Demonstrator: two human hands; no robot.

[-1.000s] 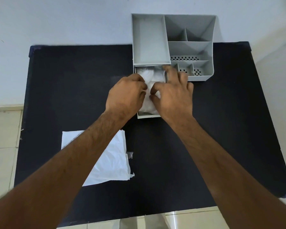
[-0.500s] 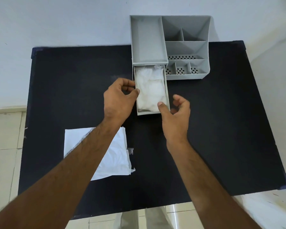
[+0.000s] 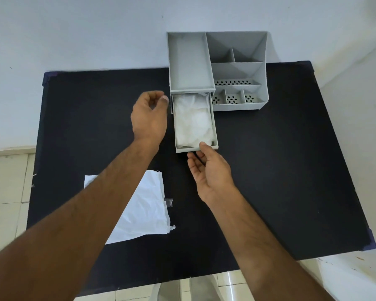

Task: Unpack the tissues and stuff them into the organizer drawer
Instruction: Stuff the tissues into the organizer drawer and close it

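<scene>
Tissues (image 3: 192,121) fill the drawer (image 3: 215,135). Right hand (image 3: 208,170), released, touches its front; left hand (image 3: 149,118) released. Next: push drawer closed.

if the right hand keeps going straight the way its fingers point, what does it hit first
Most likely the front wall of the pulled-out drawer. The right hand sits just before it, palm up, thumb already at the rim near the tissues. Depth is unclear, so its fingers may pass underneath.

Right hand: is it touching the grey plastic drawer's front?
Touching. The head view shows the right hand's thumb resting on the grey plastic drawer's front rim.
</scene>
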